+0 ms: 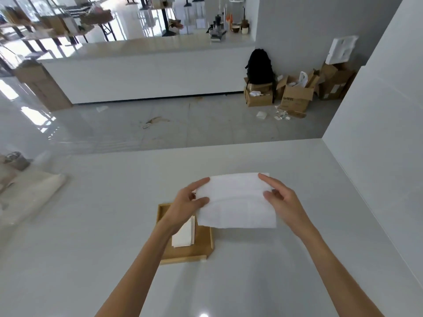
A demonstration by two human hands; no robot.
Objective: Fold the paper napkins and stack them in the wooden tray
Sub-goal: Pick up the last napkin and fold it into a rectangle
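Note:
A white paper napkin (235, 202) is held in the air above the white counter, spread as a wide rectangle. My left hand (187, 203) pinches its left edge and my right hand (280, 202) pinches its right edge. Below the napkin's left part lies the wooden tray (201, 252), partly hidden by my left forearm. A small stack of folded napkins (184, 234) rests inside the tray along its left half.
A soft pack in clear plastic (29, 197) lies at the counter's left edge. A white wall (377, 156) bounds the counter on the right. Beyond the counter's far edge are floor, another counter, cardboard boxes (295, 94) and a black backpack (259, 66).

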